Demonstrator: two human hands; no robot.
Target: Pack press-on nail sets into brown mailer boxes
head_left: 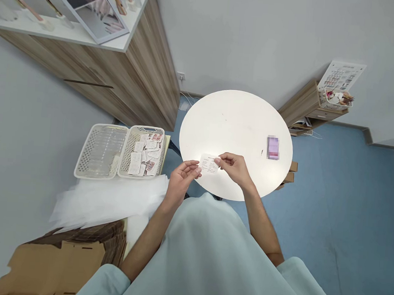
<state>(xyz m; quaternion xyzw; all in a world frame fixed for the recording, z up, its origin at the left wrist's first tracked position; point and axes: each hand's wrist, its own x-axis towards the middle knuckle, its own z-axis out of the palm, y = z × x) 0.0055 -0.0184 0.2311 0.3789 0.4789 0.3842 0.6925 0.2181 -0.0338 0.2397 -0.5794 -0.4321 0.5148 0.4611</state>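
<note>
A small white printed card (208,165) is held up between my two hands, over the near edge of the round white table (233,118). My left hand (183,179) pinches the card's left edge between thumb and fingers. At the upper right corner, the thumb and fingers of my right hand (233,167) grip it too. Lines of dark text show on the side facing me; the words are too small to read. To the left, a white perforated basket (123,160) holds several similar cards (144,154), lying in a loose pile.
A pixelated purple item (273,147) lies on the table's right side. Left of me are a second basket (94,157) with clear plastic pieces, white sheets (111,200) and folded cardboard (54,263). A wooden cabinet (149,57) stands behind left, a small shelf unit (303,101) behind right.
</note>
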